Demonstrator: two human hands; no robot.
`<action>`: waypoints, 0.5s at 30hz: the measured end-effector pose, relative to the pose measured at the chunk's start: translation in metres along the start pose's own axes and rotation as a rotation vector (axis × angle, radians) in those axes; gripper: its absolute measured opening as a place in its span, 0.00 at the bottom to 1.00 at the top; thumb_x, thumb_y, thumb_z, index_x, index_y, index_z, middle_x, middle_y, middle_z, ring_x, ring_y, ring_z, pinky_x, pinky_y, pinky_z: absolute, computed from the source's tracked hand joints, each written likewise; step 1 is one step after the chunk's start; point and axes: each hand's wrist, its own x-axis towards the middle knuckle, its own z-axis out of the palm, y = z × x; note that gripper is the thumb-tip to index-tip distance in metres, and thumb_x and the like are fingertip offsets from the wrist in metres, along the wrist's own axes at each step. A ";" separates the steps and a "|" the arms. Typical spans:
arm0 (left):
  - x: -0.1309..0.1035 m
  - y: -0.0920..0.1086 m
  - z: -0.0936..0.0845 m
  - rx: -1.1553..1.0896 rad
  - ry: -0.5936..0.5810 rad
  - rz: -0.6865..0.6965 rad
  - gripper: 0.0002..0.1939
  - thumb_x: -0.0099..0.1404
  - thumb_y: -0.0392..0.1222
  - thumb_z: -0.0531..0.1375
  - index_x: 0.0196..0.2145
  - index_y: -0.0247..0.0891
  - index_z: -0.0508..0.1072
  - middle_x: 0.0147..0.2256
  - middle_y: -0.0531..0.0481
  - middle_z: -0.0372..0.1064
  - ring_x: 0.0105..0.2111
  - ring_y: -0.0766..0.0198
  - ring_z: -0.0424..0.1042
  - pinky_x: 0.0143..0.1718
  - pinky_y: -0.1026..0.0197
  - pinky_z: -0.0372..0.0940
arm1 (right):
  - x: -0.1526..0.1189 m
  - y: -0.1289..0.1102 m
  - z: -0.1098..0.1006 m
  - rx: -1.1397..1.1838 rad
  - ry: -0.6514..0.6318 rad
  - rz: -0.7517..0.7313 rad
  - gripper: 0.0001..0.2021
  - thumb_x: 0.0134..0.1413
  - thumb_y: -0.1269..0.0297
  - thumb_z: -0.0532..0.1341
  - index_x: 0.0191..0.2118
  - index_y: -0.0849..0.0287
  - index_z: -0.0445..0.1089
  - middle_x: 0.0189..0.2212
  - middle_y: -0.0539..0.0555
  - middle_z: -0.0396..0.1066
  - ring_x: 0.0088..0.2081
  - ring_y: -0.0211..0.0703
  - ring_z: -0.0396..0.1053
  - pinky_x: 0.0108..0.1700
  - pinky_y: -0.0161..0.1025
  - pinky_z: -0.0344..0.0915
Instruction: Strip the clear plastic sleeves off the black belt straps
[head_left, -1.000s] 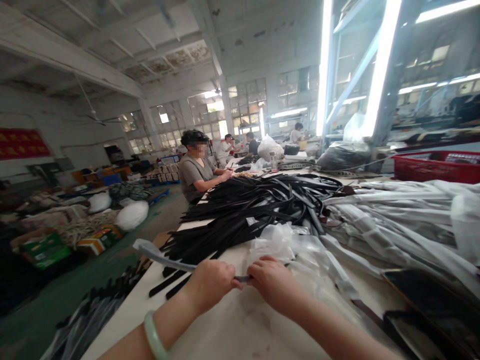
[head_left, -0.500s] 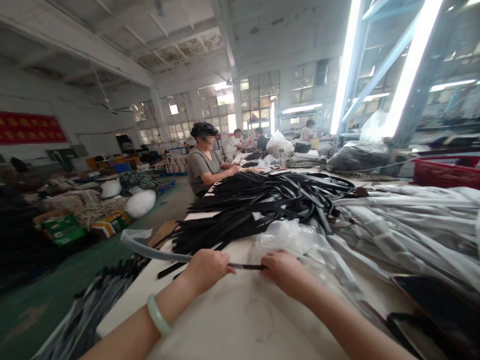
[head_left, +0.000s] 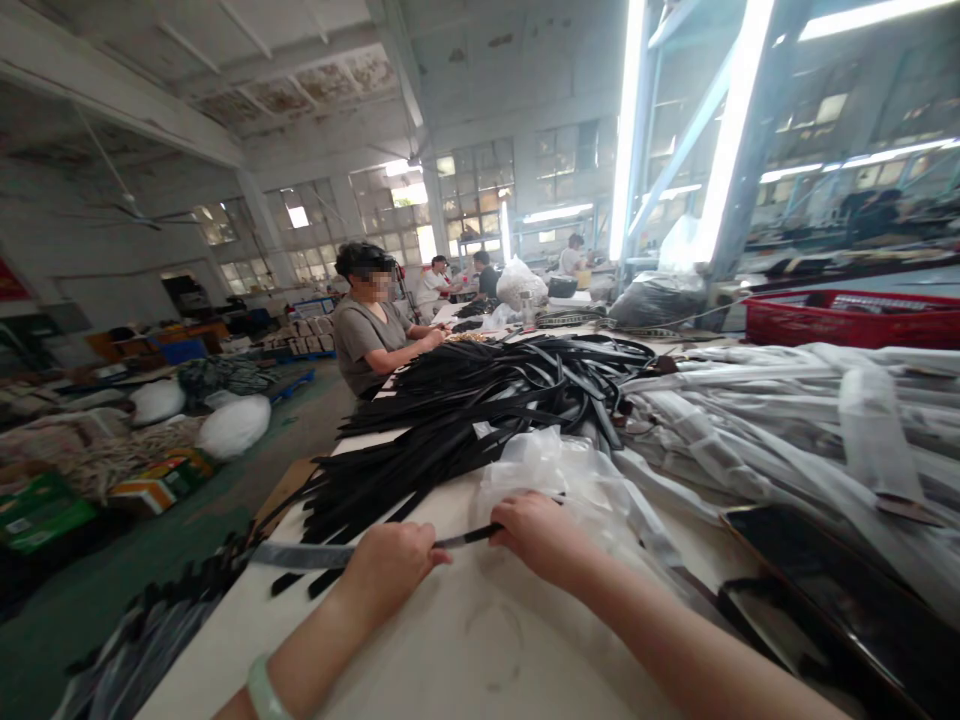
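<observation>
A narrow black strap (head_left: pixel 480 536) spans the gap between my hands above the pale tabletop. My left hand (head_left: pixel 391 565) is closed around the strap where it sits in a clear plastic sleeve (head_left: pixel 304 556), which trails out to the left. Closed fingers of my right hand (head_left: pixel 534 532) pinch the bare black part of the strap. Just beyond my right hand lies a heap of crumpled clear plastic sleeves (head_left: pixel 551 462). A large pile of black straps (head_left: pixel 420 445) spreads over the table ahead of my hands.
Sleeved straps (head_left: pixel 757 410) cover the table's right side, with a dark phone-like object (head_left: pixel 832 590) in front. A red basket (head_left: pixel 847 322) stands behind them. Across the table, a co-worker (head_left: pixel 371 325) handles small items. More sleeved straps (head_left: pixel 180 610) hang at the left edge.
The view has turned right, so the scene shifts left. My hands still grip the strap, its right part now tilted upward. The sleeve's trailing left end has dropped from its raised curl.
</observation>
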 end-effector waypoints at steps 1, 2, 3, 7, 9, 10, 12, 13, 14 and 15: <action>0.000 0.000 -0.001 -0.002 0.000 -0.007 0.20 0.68 0.52 0.50 0.35 0.34 0.73 0.32 0.41 0.76 0.34 0.52 0.77 0.32 0.58 0.68 | 0.001 -0.001 0.001 0.004 0.006 -0.001 0.10 0.61 0.61 0.58 0.34 0.60 0.74 0.33 0.56 0.75 0.37 0.46 0.72 0.39 0.36 0.60; 0.001 0.001 -0.002 -0.006 0.002 -0.008 0.20 0.68 0.53 0.50 0.35 0.34 0.73 0.32 0.41 0.76 0.33 0.51 0.77 0.32 0.57 0.68 | 0.001 -0.004 0.002 0.008 0.008 -0.008 0.10 0.61 0.62 0.59 0.33 0.60 0.74 0.33 0.55 0.75 0.37 0.46 0.72 0.39 0.36 0.60; 0.003 0.003 -0.003 -0.013 0.005 -0.002 0.20 0.69 0.52 0.50 0.35 0.35 0.73 0.32 0.41 0.76 0.33 0.51 0.76 0.32 0.56 0.68 | 0.002 -0.007 0.003 0.013 0.008 -0.018 0.10 0.61 0.62 0.59 0.33 0.60 0.74 0.32 0.55 0.75 0.37 0.45 0.72 0.38 0.35 0.60; 0.006 0.009 -0.002 -0.044 0.022 0.013 0.20 0.69 0.52 0.48 0.34 0.36 0.73 0.32 0.42 0.76 0.33 0.50 0.76 0.33 0.54 0.68 | 0.001 -0.010 0.001 0.022 0.009 -0.046 0.09 0.59 0.60 0.61 0.36 0.59 0.74 0.34 0.54 0.75 0.37 0.44 0.71 0.39 0.35 0.60; 0.005 0.004 0.000 -0.039 0.025 -0.013 0.23 0.69 0.55 0.46 0.34 0.35 0.73 0.32 0.41 0.76 0.34 0.49 0.76 0.32 0.54 0.67 | 0.000 -0.003 -0.006 0.015 0.023 -0.016 0.09 0.58 0.59 0.62 0.37 0.59 0.74 0.34 0.55 0.75 0.38 0.46 0.71 0.39 0.36 0.60; 0.003 0.000 0.001 -0.031 0.025 -0.033 0.25 0.69 0.56 0.44 0.34 0.35 0.72 0.32 0.41 0.76 0.34 0.49 0.76 0.32 0.54 0.67 | -0.001 0.000 -0.009 0.012 0.029 0.003 0.09 0.58 0.59 0.62 0.36 0.59 0.75 0.34 0.56 0.75 0.38 0.46 0.71 0.40 0.36 0.60; -0.001 -0.009 0.000 -0.009 0.024 -0.076 0.27 0.69 0.57 0.42 0.34 0.35 0.72 0.32 0.41 0.76 0.34 0.49 0.76 0.32 0.55 0.67 | -0.002 0.004 -0.014 0.012 0.035 0.029 0.08 0.58 0.61 0.62 0.34 0.59 0.75 0.33 0.55 0.75 0.37 0.46 0.71 0.40 0.36 0.60; -0.003 -0.012 0.000 -0.002 0.024 -0.090 0.27 0.69 0.57 0.42 0.35 0.35 0.72 0.32 0.41 0.76 0.34 0.50 0.77 0.32 0.56 0.67 | -0.002 0.005 -0.014 0.019 0.033 0.031 0.08 0.59 0.62 0.61 0.33 0.59 0.75 0.33 0.55 0.75 0.36 0.45 0.71 0.39 0.36 0.60; -0.005 -0.013 -0.002 -0.001 0.024 -0.095 0.27 0.69 0.57 0.42 0.35 0.35 0.72 0.32 0.41 0.76 0.34 0.50 0.77 0.32 0.56 0.67 | -0.001 0.003 -0.013 0.033 0.033 0.029 0.08 0.59 0.62 0.61 0.32 0.59 0.75 0.32 0.55 0.75 0.35 0.45 0.71 0.39 0.35 0.60; -0.006 -0.013 -0.003 -0.006 0.025 -0.092 0.27 0.69 0.57 0.43 0.35 0.35 0.72 0.32 0.41 0.76 0.34 0.50 0.77 0.32 0.57 0.67 | -0.001 0.000 -0.011 0.051 0.036 0.026 0.08 0.59 0.63 0.61 0.32 0.59 0.75 0.32 0.54 0.75 0.35 0.44 0.71 0.38 0.34 0.60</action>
